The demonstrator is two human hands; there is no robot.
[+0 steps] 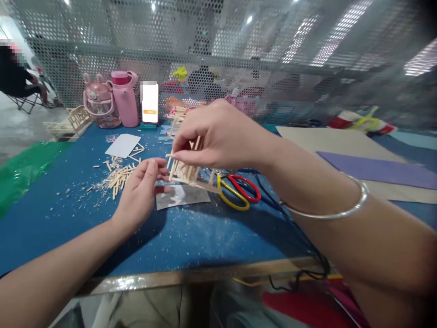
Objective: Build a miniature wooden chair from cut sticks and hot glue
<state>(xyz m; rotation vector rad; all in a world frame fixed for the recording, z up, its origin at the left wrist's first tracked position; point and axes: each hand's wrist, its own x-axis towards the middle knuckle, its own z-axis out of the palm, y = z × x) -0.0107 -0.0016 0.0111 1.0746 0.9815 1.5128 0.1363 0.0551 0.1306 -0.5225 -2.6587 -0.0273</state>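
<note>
My right hand (211,136) reaches across from the right, thumb and forefinger pinched on the upper left corner of a small frame built of thin wooden sticks (186,173). Part of this stick frame is hidden behind the hand. My left hand (145,182) is at the frame's left end, its fingers extended and apart; whether they touch the frame I cannot tell. Below the frame lies a grey printed card (184,197). Scissors with red and yellow handles (239,193) lie just right of the frame.
Loose short sticks (119,178) and crumbs lie left of my left hand, near a white card (123,146). Behind stand a pink bottle (125,102), a rabbit-eared bottle (100,107) and a phone (150,102). A purple sheet (378,171) lies right. A perforated metal screen (239,50) closes the back.
</note>
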